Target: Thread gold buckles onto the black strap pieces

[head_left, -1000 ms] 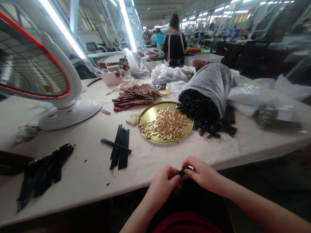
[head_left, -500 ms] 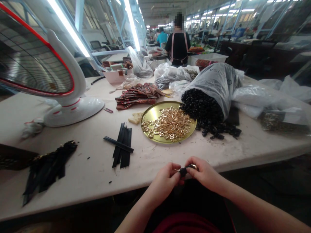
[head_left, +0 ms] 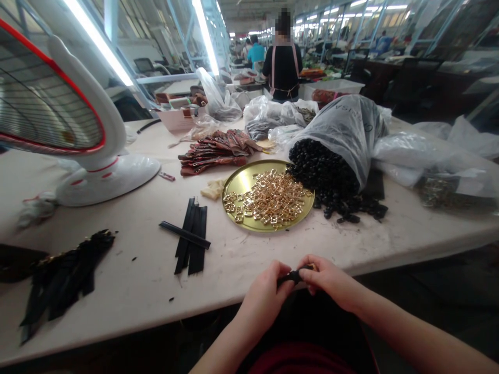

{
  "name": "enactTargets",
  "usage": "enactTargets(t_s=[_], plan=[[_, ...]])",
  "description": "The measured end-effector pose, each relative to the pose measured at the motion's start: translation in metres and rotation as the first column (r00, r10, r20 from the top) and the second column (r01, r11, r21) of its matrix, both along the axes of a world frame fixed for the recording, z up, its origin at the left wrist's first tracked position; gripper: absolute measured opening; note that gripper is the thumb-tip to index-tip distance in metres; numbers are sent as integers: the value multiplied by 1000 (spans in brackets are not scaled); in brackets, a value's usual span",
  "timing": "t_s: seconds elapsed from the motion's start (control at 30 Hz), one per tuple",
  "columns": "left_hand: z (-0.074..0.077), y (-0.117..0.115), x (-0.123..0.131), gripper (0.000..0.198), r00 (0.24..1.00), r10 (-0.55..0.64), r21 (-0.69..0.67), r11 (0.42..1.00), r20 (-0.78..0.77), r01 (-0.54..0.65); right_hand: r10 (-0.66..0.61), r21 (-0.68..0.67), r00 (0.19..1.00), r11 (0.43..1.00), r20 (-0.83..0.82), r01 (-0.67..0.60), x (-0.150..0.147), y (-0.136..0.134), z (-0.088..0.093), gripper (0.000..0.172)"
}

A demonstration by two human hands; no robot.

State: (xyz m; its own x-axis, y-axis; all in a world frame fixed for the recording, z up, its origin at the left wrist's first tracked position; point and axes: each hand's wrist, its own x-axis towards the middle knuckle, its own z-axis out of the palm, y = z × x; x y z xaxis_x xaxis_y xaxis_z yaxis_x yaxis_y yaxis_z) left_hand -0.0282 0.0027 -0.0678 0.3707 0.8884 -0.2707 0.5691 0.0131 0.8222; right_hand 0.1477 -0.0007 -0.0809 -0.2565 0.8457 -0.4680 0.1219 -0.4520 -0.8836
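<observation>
Just off the table's front edge, my left hand (head_left: 271,285) and my right hand (head_left: 322,272) pinch a small black strip (head_left: 295,276) between them. A bit of gold shows at its right end, by my right fingertips. Beyond my hands lies a round gold tray (head_left: 249,179) with a heap of gold buckles (head_left: 275,200). Several flat black strips (head_left: 198,234) lie to the left of the tray, one across the others. At the far left is a bundle of black strips (head_left: 70,278) with gold at the top ends.
Black pieces (head_left: 327,171) spill from a plastic bag (head_left: 349,130) right of the tray. A white fan (head_left: 109,179) stands at the left. Folded reddish-brown pieces (head_left: 218,150) lie behind the tray. Farther back are more bags and a person in an apron (head_left: 283,72).
The view has shifted slightly. My left fingers have moved along the black strip, and more of it shows between my hands. Both hands still hold it.
</observation>
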Motion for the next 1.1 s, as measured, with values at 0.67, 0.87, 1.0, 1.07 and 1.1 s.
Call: enactTargets(t_s=[0.67,0.87,1.0,1.07,1.1], plan=[[15,-9,-6,19,967,-180,113,973,-181,202,-58,-59,958,997,-280,43,-1,-24,-5,25],[5,-15,-2,23,980,-127,123,982,-151,146,24,79,1000,997,-16,-23,-10,-26,13,16],[7,-12,-7,26,992,-101,102,989,-80,109,4,331,979,941,205,-73,-11,-21,16,6],[11,-8,-12,23,995,-100,53,994,17,99,25,371,968,921,250,-120,-9,-17,17,5],[12,-6,-14,21,993,-93,14,996,68,92,45,368,964,919,261,-143,-7,-15,17,5]])
